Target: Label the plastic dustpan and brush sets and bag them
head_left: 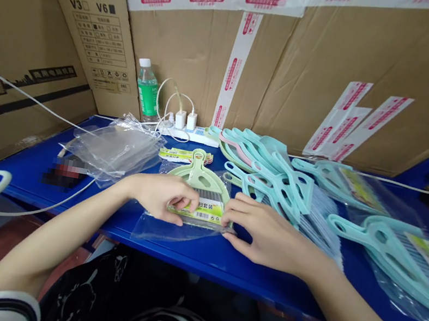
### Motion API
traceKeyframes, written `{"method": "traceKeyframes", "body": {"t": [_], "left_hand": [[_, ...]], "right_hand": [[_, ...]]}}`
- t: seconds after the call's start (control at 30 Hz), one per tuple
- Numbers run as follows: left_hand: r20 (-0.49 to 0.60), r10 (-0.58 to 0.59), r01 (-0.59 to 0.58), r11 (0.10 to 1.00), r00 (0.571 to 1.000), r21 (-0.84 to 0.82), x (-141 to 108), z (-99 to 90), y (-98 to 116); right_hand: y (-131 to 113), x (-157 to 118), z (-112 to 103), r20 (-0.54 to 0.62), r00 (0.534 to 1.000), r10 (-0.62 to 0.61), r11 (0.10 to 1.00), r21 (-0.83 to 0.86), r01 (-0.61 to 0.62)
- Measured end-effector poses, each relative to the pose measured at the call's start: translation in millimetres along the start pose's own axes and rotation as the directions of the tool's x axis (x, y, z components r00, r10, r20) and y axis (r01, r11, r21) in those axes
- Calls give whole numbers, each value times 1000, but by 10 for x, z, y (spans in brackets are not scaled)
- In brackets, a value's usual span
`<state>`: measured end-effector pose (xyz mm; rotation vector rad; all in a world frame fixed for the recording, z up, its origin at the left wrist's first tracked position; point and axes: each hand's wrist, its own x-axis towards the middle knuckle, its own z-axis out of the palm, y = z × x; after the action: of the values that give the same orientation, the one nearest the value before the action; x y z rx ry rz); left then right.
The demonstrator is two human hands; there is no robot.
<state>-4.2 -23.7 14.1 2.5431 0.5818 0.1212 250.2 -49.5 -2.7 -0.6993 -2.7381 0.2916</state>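
Okay, on my feed the person's left hand (pixel 160 198) and right hand (pixel 270 232) are both working over 1 pale green plastic dustpan (pixel 197 177) with a printed barcode card (pixel 199 212) across its lower part. This set sits near the front edge of the blue-painted table (pixel 279 288), on a clear plastic bag (pixel 158 231), though I can't tell how far it has gone inside. The left hand is curled, its fingers pressing down over the card. The right hand is spread and open-fingered at the right end of the set, touching the plastic; I can't tell whether it is actually gripping. Neither hand is clenched into a fist.

As far as I can judge, this job is only partly through. On the far right, at least 2 mint-green dustpan sets (pixel 388 257) already lie in clear bags. Just beyond my working set, a much larger loose heap of mint-green and pink-trimmed dustpans with bristle brushes (pixel 264 161) is unbagged. To the left lies a rumpled stack of clear plastic bags (pixel 117 149), and a small pile of printed cards (pixel 184 156) sits just beyond the pale green dustpan. Further back, a white power strip (pixel 190 134) and a green-labelled plastic bottle (pixel 148 88) stand against brown cardboard cartons (pixel 202 42).
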Motion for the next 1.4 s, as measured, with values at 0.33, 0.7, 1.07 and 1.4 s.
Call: {"method": "traceKeyframes", "body": {"t": [0.33, 0.7, 1.07, 1.4], "left_hand": [[41, -43, 40, 996, 998, 80, -8, 40, 143], [-19, -184, 182, 948, 983, 260, -164, 74, 280], [-372, -232, 363, 871, 899, 332, -502, 455, 336], [-499, -226, 376, 900, 836, 223, -645, 538, 277]], "right_hand": [[-3, -5, 14, 29, 1000, -12, 998, 55, 10], [-54, 22, 34, 22, 999, 28, 999, 27, -28], [-109, 22, 102, -6, 1000, 15, 999, -39, -15], [-142, 22, 183, -90, 995, -38, 997, -64, 33]]}}
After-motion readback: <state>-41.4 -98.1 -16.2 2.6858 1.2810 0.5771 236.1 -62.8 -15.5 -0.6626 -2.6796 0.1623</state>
